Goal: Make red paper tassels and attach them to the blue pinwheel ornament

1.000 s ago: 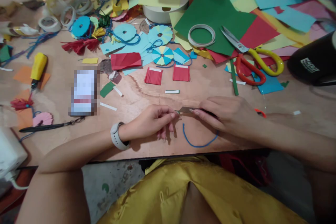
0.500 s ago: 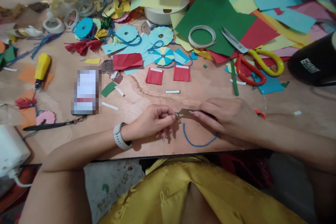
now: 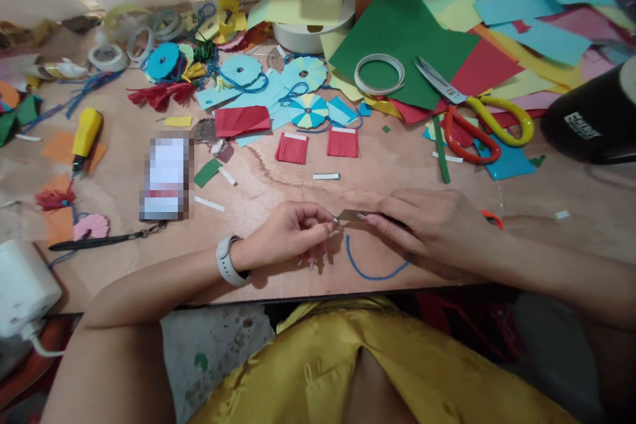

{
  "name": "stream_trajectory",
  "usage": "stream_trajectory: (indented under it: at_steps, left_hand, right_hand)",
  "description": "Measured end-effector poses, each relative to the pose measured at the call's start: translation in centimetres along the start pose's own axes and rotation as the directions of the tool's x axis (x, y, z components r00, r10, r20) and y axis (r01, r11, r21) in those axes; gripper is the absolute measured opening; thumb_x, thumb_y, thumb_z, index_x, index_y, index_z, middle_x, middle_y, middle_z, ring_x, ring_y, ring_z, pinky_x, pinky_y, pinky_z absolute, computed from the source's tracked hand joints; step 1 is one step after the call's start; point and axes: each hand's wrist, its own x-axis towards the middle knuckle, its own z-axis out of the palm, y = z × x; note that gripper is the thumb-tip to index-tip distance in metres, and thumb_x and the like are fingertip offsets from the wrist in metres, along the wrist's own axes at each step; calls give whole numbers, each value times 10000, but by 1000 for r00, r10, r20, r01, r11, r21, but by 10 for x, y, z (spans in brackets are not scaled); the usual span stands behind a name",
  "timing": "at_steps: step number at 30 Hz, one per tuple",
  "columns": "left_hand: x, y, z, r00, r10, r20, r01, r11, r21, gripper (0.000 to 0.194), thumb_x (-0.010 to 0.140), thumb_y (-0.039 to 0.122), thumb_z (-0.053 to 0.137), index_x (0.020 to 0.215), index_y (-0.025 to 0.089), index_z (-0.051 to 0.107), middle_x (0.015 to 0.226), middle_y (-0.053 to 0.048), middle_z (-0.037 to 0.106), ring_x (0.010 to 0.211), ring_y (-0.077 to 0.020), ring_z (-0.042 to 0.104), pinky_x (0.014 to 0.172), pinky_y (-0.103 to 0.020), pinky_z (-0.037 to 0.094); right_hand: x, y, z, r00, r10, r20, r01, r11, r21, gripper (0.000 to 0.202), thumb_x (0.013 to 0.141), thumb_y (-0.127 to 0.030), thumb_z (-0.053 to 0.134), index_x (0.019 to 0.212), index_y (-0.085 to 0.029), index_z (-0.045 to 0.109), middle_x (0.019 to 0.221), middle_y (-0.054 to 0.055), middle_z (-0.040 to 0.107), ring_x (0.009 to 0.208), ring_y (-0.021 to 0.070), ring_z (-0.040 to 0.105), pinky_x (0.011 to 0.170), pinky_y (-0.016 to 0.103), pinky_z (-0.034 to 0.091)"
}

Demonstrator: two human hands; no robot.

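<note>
My left hand [image 3: 293, 232] pinches a tiny whitish piece [image 3: 336, 220] between thumb and forefinger; its kind is too small to make out. Facing it, my right hand [image 3: 422, 222] is closed around a cutter knife, whose flat angled blade [image 3: 352, 215] points left with the tip at the left fingertips. The knife's handle is mostly covered by my fingers. A curved blue cord [image 3: 372, 276] lies on the table below the blade, one end under my right hand. Beyond the hands lie a small white-topped green strip [image 3: 326, 176] and two red fringed paper pieces [image 3: 292, 148], [image 3: 342, 142].
Scissors [image 3: 474, 122] with red and yellow handles lie at right, near a black mug [image 3: 591, 112]. Coloured paper [image 3: 402, 33], tape rolls and paper discs [image 3: 308, 110] crowd the back. To the left are a phone [image 3: 166, 175] and a yellow-handled tool [image 3: 88, 129].
The view has shifted slightly. My hands hold nearly the same pose, with the blade tip still at my left fingertips. A bit of green that showed there is now barely visible.
</note>
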Motion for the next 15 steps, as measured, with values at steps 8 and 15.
stream_trajectory:
  at_steps: [8,15]
  left_hand:
    - [0,-2,1,999,39,12,-39,999,16,159,941,276,571,866,144,619,558,16,650,430,-82,610,405,-135,460]
    - [-2,-3,-1,998,61,-28,-60,998,28,123,897,250,595,862,137,630,569,18,648,425,-71,593,401,-130,443]
  right_hand:
    - [0,-1,2,1000,-7,12,7,1000,8,283,1059,-314,475,963,-155,689,782,46,685,689,163,616,646,310,360]
    - [0,2,4,1000,-1,-16,1,999,-48,269,1055,-319,487,957,-167,686,752,32,674,672,162,602,631,312,345]
